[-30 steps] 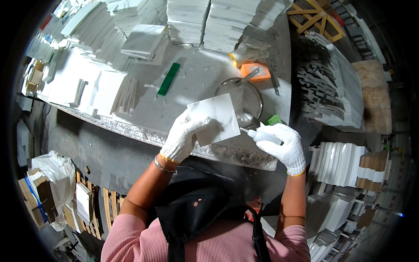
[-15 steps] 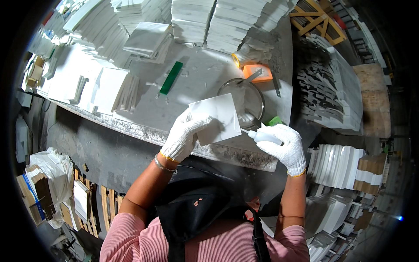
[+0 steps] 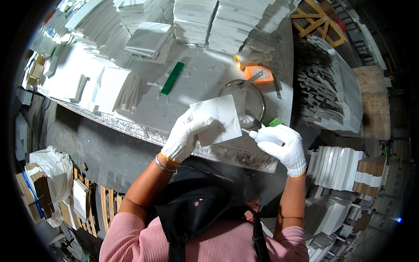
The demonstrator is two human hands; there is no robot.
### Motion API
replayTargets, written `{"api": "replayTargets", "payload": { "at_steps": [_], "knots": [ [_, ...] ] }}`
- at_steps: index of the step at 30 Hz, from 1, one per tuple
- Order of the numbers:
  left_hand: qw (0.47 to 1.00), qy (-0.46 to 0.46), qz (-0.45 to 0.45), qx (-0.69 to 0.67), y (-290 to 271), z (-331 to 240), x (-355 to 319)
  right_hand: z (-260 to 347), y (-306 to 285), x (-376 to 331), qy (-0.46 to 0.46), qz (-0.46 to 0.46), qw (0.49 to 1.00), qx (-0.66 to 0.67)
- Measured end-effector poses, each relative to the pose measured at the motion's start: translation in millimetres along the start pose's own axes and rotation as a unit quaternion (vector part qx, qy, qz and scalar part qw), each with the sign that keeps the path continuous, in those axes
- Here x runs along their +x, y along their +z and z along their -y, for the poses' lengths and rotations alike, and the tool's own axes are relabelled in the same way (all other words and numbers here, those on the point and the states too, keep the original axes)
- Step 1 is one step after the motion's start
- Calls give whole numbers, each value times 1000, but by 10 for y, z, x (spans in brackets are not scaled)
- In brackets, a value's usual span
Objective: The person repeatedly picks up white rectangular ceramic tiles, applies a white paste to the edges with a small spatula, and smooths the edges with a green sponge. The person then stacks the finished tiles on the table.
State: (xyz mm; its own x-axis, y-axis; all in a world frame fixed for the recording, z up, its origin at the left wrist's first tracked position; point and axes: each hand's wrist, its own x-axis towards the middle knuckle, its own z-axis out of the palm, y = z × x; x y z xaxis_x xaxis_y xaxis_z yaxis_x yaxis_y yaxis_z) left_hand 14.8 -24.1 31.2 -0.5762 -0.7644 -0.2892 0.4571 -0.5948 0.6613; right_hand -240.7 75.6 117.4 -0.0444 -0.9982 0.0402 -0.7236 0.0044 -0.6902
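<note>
My left hand (image 3: pixel 185 137), in a white glove, holds a square white marble tile (image 3: pixel 218 118) tilted up above the near edge of the dusty worktable (image 3: pixel 144 131). My right hand (image 3: pixel 286 146), also gloved, grips a small white squeeze bottle (image 3: pixel 262 136) whose nozzle points at the tile's right edge. A bit of green (image 3: pixel 275 122) shows just above that hand. Behind the tile sits a round metal bowl (image 3: pixel 255 98) with a tool resting in it.
Stacks of white tiles (image 3: pixel 209 22) crowd the back and left of the table. A green flat bar (image 3: pixel 172 78) lies mid-table, an orange object (image 3: pixel 259 74) by the bowl. More tile stacks (image 3: pixel 336 166) stand to the right, wooden pallets (image 3: pixel 314 19) at the far right.
Both hands and the tile stay almost where they were; the bottle nozzle sits slightly closer to the tile's right edge.
</note>
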Motion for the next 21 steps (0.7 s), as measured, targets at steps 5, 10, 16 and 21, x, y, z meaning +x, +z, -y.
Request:
{"api": "replayTargets", "payload": {
  "at_steps": [5,10,16,21],
  "knots": [
    [1000,-5,17,13,-12,5,1,-9,4,33,-14,1,1000,-5],
    [1000,-5,3,13,8,10,-9,-3,24,32,-3,3,1000,5],
    [1000,-12,11,4,30,0,-29,20,3,39,3,-1,1000,9],
    [1000,-17,11,4,31,0,-43,-4,29,41,11,-1,1000,18]
  ]
}}
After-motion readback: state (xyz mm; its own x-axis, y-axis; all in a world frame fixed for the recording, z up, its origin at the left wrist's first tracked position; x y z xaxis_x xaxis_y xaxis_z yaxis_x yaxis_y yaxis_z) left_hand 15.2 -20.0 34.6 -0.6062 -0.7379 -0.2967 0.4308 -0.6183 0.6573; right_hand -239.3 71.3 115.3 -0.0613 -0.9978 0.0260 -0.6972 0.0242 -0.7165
